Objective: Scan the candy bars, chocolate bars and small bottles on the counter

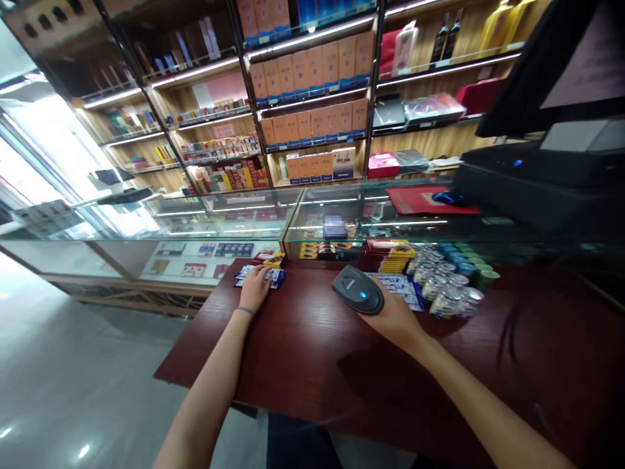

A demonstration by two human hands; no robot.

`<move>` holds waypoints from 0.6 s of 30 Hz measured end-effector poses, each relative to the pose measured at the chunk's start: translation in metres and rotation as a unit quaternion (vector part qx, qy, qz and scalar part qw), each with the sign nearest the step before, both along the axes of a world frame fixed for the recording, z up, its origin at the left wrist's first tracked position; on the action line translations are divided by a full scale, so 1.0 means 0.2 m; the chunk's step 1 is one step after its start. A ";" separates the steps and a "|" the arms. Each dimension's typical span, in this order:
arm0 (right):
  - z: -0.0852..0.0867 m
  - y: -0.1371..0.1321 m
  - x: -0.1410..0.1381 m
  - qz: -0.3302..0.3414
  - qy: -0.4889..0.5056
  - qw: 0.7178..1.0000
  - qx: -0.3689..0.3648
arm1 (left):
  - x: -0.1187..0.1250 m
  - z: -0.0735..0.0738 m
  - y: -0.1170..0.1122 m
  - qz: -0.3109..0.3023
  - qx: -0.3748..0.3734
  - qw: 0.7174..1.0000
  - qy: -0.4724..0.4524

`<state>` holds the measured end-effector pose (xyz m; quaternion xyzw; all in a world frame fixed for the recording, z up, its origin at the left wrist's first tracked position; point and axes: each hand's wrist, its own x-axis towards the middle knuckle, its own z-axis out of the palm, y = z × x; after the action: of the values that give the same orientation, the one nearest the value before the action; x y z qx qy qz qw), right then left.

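My right hand (390,309) is wrapped round a black handheld barcode scanner (358,291) with a blue light, raised over the dark red wooden counter (303,326). At the counter's far left, my left hand (256,286) lies with its fingers out on top of some blue-and-white packets (277,279). Just behind those packets sit red and yellow packets (271,258). Partly hidden behind my right hand, more blue-and-white packets (395,284) lie flat. Past them stands a stack of red-and-yellow packages (388,255), beside several clear jars with silvery lids (446,286).
Blue and green containers (469,260) stand behind the jars. A glass display case (229,218) runs along the counter's back edge. A monitor (551,71) looms at right, near a mouse (446,198) on a red mat (415,200). Stocked shelves (312,91) line the wall.
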<state>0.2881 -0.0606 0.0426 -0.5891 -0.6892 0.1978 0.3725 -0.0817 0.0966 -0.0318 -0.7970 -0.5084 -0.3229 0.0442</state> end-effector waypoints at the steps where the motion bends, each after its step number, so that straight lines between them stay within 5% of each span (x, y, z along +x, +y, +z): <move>1: -0.02 0.00 -0.01 0.006 -0.011 1.000 -0.003 | -0.03 -0.01 0.01 0.009 -0.002 1.000 0.001; 8: -0.13 0.01 -0.05 0.053 -0.087 0.993 0.051 | -0.08 -0.05 0.03 0.052 -0.031 0.998 0.010; 18: -0.16 0.01 -0.05 0.041 -0.115 0.991 0.055 | -0.02 0.06 -0.06 0.020 -0.044 0.999 0.023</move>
<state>0.2786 -0.0580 0.0096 -0.5578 -0.7608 0.1058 0.3145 -0.0850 0.0843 -0.0206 -0.7951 -0.5368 -0.2810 0.0273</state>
